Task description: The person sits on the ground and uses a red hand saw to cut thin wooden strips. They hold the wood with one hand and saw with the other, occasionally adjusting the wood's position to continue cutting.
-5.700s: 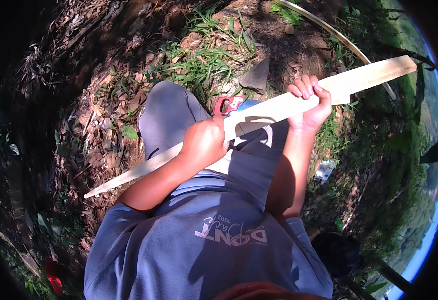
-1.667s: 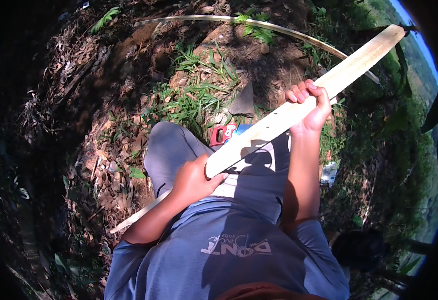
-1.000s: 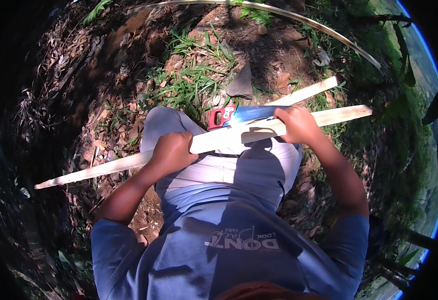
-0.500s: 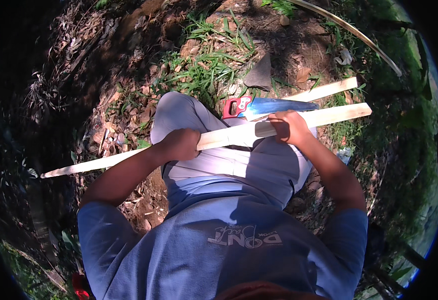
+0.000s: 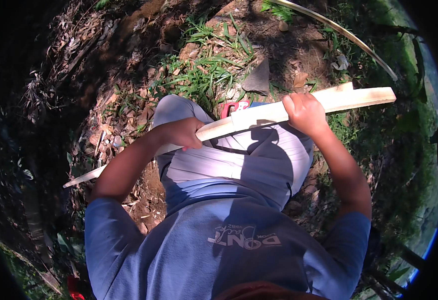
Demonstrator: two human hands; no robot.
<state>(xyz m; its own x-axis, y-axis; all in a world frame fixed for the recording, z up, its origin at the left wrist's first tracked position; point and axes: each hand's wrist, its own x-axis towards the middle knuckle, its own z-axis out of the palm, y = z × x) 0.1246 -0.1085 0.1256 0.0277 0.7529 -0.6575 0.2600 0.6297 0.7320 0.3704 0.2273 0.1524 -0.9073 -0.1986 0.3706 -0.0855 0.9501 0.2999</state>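
Observation:
Across my lap lies a long pale wooden strip [image 5: 259, 118], slanting up toward the right, with a step in its edge near the middle. My left hand [image 5: 183, 133] is closed round its narrower part, above my left thigh. Farther along, my right hand [image 5: 306, 113] grips the wider part from above, thumb side toward me. Behind the strip shows the red handle of a handsaw [image 5: 235, 107]; most of its blue blade is hidden. The end of another pale piece of wood [image 5: 340, 88] peeks out beyond my right hand.
A flat grey stone [image 5: 257, 78] lies on the ground ahead, beside green grass [image 5: 204, 75]. Dry leaves and soil spread to the left. A long thin curved strip of wood [image 5: 346, 32] lies at the far right, near a crumpled white scrap [image 5: 340, 62].
The wooden strip has shifted right and its right end has risen, so it covers more of the saw. Both hands stay on it; my right hand has moved up and right.

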